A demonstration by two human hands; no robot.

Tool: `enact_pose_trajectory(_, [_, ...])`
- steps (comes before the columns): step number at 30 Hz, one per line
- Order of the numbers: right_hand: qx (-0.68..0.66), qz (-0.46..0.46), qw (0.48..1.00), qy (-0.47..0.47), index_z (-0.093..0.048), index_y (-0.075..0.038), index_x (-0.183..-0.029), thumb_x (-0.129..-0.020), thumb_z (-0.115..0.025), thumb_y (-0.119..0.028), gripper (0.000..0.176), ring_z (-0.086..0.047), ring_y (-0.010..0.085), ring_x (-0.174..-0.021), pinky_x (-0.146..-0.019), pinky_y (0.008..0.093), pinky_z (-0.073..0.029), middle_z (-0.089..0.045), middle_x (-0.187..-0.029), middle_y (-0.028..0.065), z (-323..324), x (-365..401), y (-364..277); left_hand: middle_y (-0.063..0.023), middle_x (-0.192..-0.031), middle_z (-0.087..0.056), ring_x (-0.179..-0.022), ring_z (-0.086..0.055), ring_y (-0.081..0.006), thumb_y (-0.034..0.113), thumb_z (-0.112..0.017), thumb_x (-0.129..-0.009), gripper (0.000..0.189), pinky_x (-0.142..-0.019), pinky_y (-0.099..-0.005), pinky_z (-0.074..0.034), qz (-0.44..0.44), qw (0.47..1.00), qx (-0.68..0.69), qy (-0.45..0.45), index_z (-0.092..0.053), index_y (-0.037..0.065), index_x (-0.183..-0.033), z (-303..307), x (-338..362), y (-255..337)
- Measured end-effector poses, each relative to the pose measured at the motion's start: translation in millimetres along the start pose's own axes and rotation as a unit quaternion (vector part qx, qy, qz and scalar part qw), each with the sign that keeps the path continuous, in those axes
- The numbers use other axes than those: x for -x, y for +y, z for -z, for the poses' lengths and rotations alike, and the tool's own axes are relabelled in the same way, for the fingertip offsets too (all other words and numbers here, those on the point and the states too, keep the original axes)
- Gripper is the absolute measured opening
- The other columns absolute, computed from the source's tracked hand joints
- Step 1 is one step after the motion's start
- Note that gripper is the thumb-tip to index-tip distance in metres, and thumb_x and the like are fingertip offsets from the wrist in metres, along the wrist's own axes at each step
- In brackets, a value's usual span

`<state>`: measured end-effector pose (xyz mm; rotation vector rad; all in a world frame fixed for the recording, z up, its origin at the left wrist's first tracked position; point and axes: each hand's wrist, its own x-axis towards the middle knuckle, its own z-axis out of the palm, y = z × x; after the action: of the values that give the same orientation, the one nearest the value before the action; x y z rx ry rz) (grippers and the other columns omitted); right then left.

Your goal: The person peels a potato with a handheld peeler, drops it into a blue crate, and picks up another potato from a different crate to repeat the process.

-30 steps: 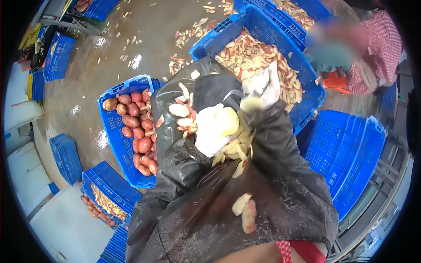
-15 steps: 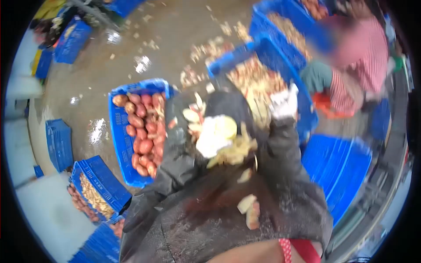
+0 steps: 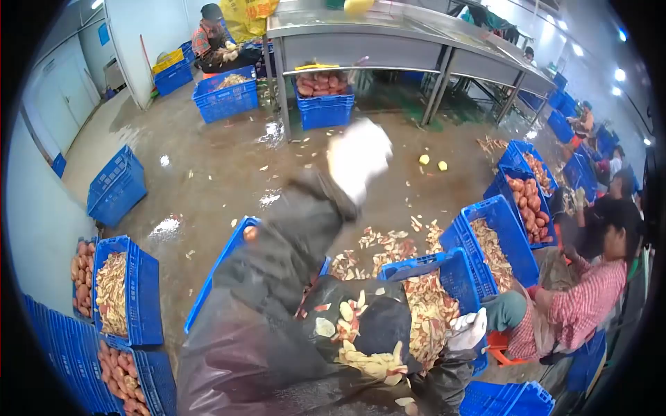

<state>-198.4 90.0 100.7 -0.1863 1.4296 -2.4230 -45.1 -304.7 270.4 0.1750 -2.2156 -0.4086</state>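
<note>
My left hand [image 3: 361, 158], in a white glove, reaches far forward over the wet floor; motion smears its fingers and I see nothing held in it. Well beyond it, a blurred peeled potato [image 3: 359, 7] shows at the top edge of the view, before the metal table. My right hand [image 3: 467, 328], also gloved in white, is low beside a blue crate [image 3: 461, 274] of potato peels, its fingers curled; whatever they hold is hidden. Potato peels [image 3: 374, 362] lie on the dark apron over my lap. My left sleeve partly covers another blue crate [image 3: 216, 276].
A long metal table [image 3: 361, 52] stands ahead, with a crate of potatoes [image 3: 322, 84] under it. Two peeled potatoes [image 3: 433, 163] and scattered peels lie on the floor. A co-worker [image 3: 579, 305] sits at right near more crates. Blue crates [image 3: 149, 298] line the left side.
My left hand has swung from my lap to far forward, and the peeled potato it held is out of it. The view has tilted up, bringing the table into sight.
</note>
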Motion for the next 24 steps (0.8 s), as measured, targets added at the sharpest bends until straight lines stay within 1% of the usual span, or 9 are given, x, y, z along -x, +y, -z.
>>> enact_pose_trajectory(1, [-0.017, -0.005, 1.0, -0.019, -0.045, -0.012, -0.068, -0.098, -0.041, -0.038, 0.041, -0.044, 0.0151, -0.043, -0.045, 0.032, -0.045, -0.039, -0.051, 0.0011, -4, 2, 2, -0.0162, -0.101, -0.061, -0.094, -0.059, -0.0265, 0.013, -0.056, -0.081, 0.024, -0.079, -0.0358, -0.049, -0.046, 0.993, -0.088, -0.059, -0.06, 0.003, -0.104, -9, 20, 28])
enact_pose_trajectory(3, [-0.028, -0.034, 0.998, -0.045, -0.044, -0.012, -0.068, -0.099, -0.038, -0.042, 0.044, -0.045, 0.0147, -0.048, -0.048, 0.0328, -0.045, -0.039, -0.053, 0.0006, -6, 7, 1, -0.0248, -0.122, -0.051, -0.111, -0.051, -0.0379, 0.033, -0.073, -0.074, 0.069, -0.091, -0.0432, -0.044, 0.382, 0.797, 0.347, -0.312, -0.045, 0.008, -0.131, -76, 118, 66])
enact_pose_trajectory(5, [-0.103, -0.027, 0.97, -0.218, -0.044, -0.013, -0.07, -0.099, -0.032, -0.047, 0.046, -0.045, 0.0147, -0.056, -0.057, 0.0357, -0.048, -0.04, -0.059, 0.0003, -15, -3, -3, -0.0236, -0.138, -0.037, -0.126, -0.035, -0.0457, 0.04, -0.077, -0.066, 0.086, -0.099, -0.0515, -0.036, 0.152, 0.911, 0.111, -0.367, -0.037, 0.018, -0.139, -115, 233, 106])
enact_pose_trajectory(8, [0.012, -0.037, 0.998, -0.045, -0.044, -0.013, -0.073, -0.098, -0.033, -0.048, 0.044, -0.045, 0.0155, -0.061, -0.073, 0.0395, -0.048, -0.042, -0.065, 0.0001, -42, 3, -15, -0.0196, -0.146, -0.027, -0.127, -0.031, -0.0458, 0.039, -0.074, -0.068, 0.081, -0.099, -0.0523, -0.036, 0.155, 0.893, 0.168, -0.388, -0.038, 0.028, -0.139, -128, 344, 162])
enact_pose_trajectory(13, [0.098, -0.031, 0.988, -0.113, -0.046, -0.01, -0.073, -0.098, -0.037, -0.044, 0.043, -0.044, 0.0187, -0.062, -0.073, 0.038, -0.047, -0.045, -0.068, 0.0031, -49, -9, -33, -0.0138, -0.086, -0.062, -0.073, -0.064, -0.0282, 0.021, -0.056, -0.082, 0.029, -0.056, -0.0388, -0.049, 0.111, 0.801, 0.195, -0.556, -0.059, 0.01, -0.109, -118, 370, 165])
enact_pose_trajectory(17, [0.062, 0.048, 0.913, -0.401, -0.049, -0.007, -0.073, -0.093, -0.045, -0.027, 0.029, -0.041, 0.0192, -0.064, -0.073, 0.0335, -0.045, -0.042, -0.067, 0.004, -95, 4, -87, -0.011, -0.1, -0.061, -0.094, -0.062, -0.0245, 0.021, -0.061, -0.077, 0.036, -0.091, -0.0381, -0.048, 0.124, 0.938, 0.319, -0.051, -0.059, 0.009, -0.11, -132, 304, 221])
enact_pose_trajectory(20, [0.232, 0.277, 0.879, -0.31, -0.047, -0.004, -0.073, -0.09, -0.041, -0.019, 0.023, -0.042, 0.0163, -0.064, -0.068, 0.0331, -0.042, -0.045, -0.068, 0.0043, -119, 32, -85, -0.0124, -0.092, -0.055, -0.087, -0.055, -0.0254, 0.021, -0.062, -0.073, 0.029, -0.069, -0.041, -0.046, 0.217, 0.952, 0.196, 0.091, -0.054, 0.007, -0.097, -87, 256, 179])
enact_pose_trajectory(22, [0.31, 0.19, 0.913, -0.184, -0.047, -0.004, -0.074, -0.091, -0.043, -0.022, 0.025, -0.044, 0.0163, -0.062, -0.06, 0.0292, -0.04, -0.047, -0.069, 0.0062, -103, 29, -60, -0.011, -0.081, -0.052, -0.078, -0.053, -0.0254, 0.015, -0.064, -0.071, 0.018, -0.066, -0.0407, -0.044, 0.269, 0.939, 0.114, 0.182, -0.052, 0.006, -0.082, -63, 277, 81])
enact_pose_trajectory(24, [0.39, 0.134, 0.902, -0.124, -0.048, -0.005, -0.076, -0.094, -0.041, -0.026, 0.028, -0.046, 0.0158, -0.059, -0.056, 0.0266, -0.04, -0.049, -0.069, 0.0061, -71, 28, -27, -0.0121, -0.091, -0.052, -0.08, -0.055, -0.0289, 0.017, -0.062, -0.074, 0.025, -0.071, -0.0391, -0.046, 0.595, 0.77, 0.203, 0.109, -0.047, 0.005, -0.091, -31, 334, -6])
